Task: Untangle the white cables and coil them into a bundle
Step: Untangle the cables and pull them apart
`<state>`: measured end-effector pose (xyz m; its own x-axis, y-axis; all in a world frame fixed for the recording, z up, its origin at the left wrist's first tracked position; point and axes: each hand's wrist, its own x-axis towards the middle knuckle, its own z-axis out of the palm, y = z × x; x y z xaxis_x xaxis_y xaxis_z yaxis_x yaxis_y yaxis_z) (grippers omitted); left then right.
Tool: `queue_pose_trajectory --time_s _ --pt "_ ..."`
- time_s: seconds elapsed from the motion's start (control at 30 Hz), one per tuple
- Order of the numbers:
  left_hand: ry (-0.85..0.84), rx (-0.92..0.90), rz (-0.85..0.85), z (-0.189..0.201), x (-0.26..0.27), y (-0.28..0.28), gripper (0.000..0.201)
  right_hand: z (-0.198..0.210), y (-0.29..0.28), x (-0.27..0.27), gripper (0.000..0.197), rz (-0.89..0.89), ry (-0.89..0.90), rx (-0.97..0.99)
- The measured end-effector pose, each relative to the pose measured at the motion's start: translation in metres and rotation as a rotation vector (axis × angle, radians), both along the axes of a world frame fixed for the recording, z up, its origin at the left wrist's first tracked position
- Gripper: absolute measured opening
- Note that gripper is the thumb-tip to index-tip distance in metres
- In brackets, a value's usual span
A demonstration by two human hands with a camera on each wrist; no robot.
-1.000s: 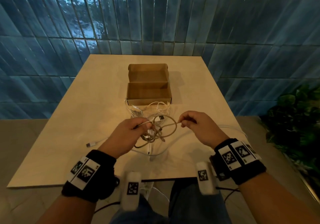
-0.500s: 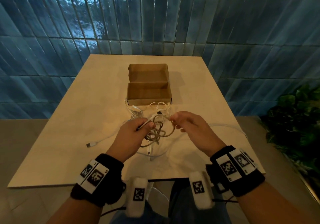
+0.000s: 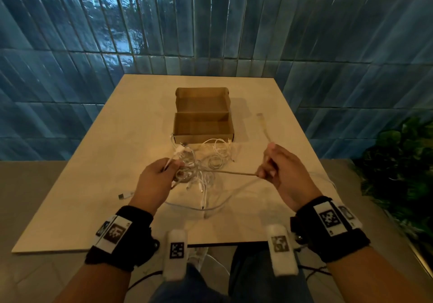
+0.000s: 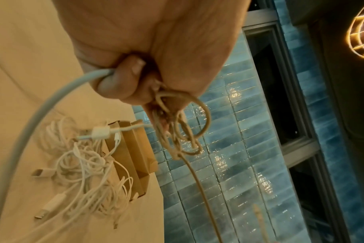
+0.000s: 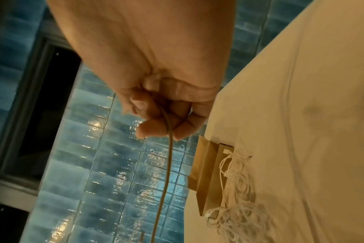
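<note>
My left hand (image 3: 164, 171) grips a knot of small cable loops (image 4: 183, 129) and a thicker white cable (image 4: 31, 125) above the table. My right hand (image 3: 271, 167) pinches one strand (image 3: 236, 173) that runs taut from the loops. That strand's free end and plug (image 3: 260, 116) stick up past my right thumb. In the right wrist view the strand (image 5: 166, 157) passes between thumb and fingers (image 5: 156, 129). A loose tangle of white cables (image 3: 215, 155) lies on the table in front of the box, seen as the tangle (image 4: 87, 172) from the left wrist.
An open, empty cardboard box (image 3: 202, 115) stands mid-table behind the tangle. A plug (image 3: 123, 196) lies at the left on the beige table (image 3: 93, 174). A long cable (image 3: 323, 178) trails off the right edge. Blue tiled wall behind, plant (image 3: 403, 162) at right.
My right hand has swung out to the right, pulling the strand straight and taut from the loops; the free plug end now stands up. My left hand stayed near its place holding the loops.
</note>
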<state>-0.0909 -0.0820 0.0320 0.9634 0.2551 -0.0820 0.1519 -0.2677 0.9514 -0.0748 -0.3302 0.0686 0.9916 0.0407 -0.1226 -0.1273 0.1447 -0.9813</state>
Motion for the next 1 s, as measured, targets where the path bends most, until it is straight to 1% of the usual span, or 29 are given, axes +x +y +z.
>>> queue_pose_trajectory --time_s 0.07,0.13,0.17,0.23,0.27,0.3,0.37,0.4,0.43,0.47,0.53,0.57,0.67,0.77,0.83,1.0 --pt "-0.018 -0.037 -0.029 0.0 0.0 0.002 0.026 -0.005 -0.006 0.004 0.032 -0.039 0.036 -0.073" --pt "-0.034 -0.052 -0.07 0.002 0.0 -0.003 0.025 -0.016 -0.006 0.009 0.02 -0.069 0.102 -0.221" --pt "-0.046 -0.053 -0.086 0.003 0.0 -0.006 0.024 -0.022 -0.006 0.011 0.021 -0.082 0.14 -0.3" --pt "-0.072 -0.047 -0.115 0.006 -0.001 -0.012 0.023 -0.03 -0.006 0.014 0.048 -0.09 0.145 -0.485" --pt "-0.082 -0.043 -0.126 0.008 -0.001 -0.014 0.022 -0.03 -0.005 0.012 0.055 -0.089 0.095 -0.564" --pt "-0.091 -0.036 -0.14 0.008 -0.002 -0.016 0.022 -0.027 -0.001 0.01 0.055 -0.089 0.01 -0.621" --pt "-0.106 -0.016 -0.172 0.009 -0.004 -0.02 0.02 -0.022 0.007 0.005 0.039 -0.032 -0.202 -0.71" --pt "-0.115 -0.005 -0.185 0.009 -0.004 -0.022 0.019 -0.018 0.012 0.003 0.029 0.033 -0.266 -0.725" --pt "-0.12 0.002 -0.201 0.009 -0.004 -0.025 0.018 -0.016 0.018 0.002 0.024 0.11 -0.281 -0.709" --pt "-0.123 0.001 -0.212 0.009 -0.004 -0.027 0.016 -0.014 0.023 0.001 0.022 0.191 -0.253 -0.667" --pt "-0.137 -0.017 -0.23 0.008 -0.005 -0.032 0.013 -0.013 0.031 0.002 0.022 0.315 -0.126 -0.561" --pt "-0.148 -0.023 -0.234 0.008 -0.006 -0.034 0.013 -0.013 0.034 0.002 0.022 0.345 -0.059 -0.497" --pt "-0.152 -0.003 -0.241 0.007 -0.006 -0.034 0.013 -0.013 0.037 0.003 0.024 0.349 0.059 -0.301" --pt "-0.138 0.017 -0.286 0.006 -0.005 -0.032 0.014 -0.014 0.036 0.003 0.031 0.36 0.078 -0.147" --pt "-0.14 0.028 -0.3 0.006 -0.005 -0.032 0.014 -0.014 0.036 0.002 0.03 0.365 0.04 -0.164" --pt "-0.132 0.036 -0.318 0.01 -0.006 -0.035 0.015 -0.017 0.033 0.006 0.025 0.294 -0.085 -0.306"
